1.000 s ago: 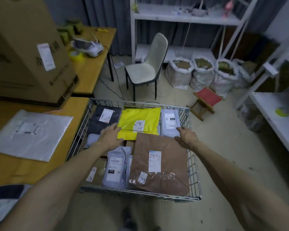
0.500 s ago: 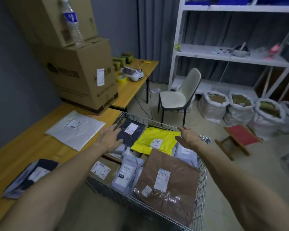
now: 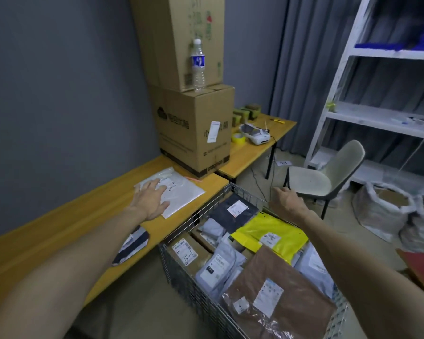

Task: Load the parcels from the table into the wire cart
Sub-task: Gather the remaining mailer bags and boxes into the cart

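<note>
My left hand [image 3: 150, 199] lies flat with spread fingers on the near corner of a white plastic mailer [image 3: 179, 192] on the yellow table [image 3: 59, 231]. A dark parcel with a white label [image 3: 132, 245] lies nearer on the table, partly hidden under my left forearm. My right hand [image 3: 288, 200] hovers over the far end of the wire cart [image 3: 179, 270], fingers loosely curled, holding nothing. The cart holds several parcels: a brown bag [image 3: 279, 297], a yellow mailer [image 3: 269, 234], a dark one [image 3: 235, 211], grey ones and small boxes.
Two stacked cardboard boxes [image 3: 194, 128] stand at the table's far end, a water bottle [image 3: 198, 66] on the lower one. A second table carries a label printer [image 3: 255, 133] and tape. A chair [image 3: 326, 177], white shelving [image 3: 377, 118] and sacks [image 3: 387, 211] are on the right.
My left hand left the cart and moved left onto the white mailer on the table. My right hand lifted above the cart. The view swung left and up.
</note>
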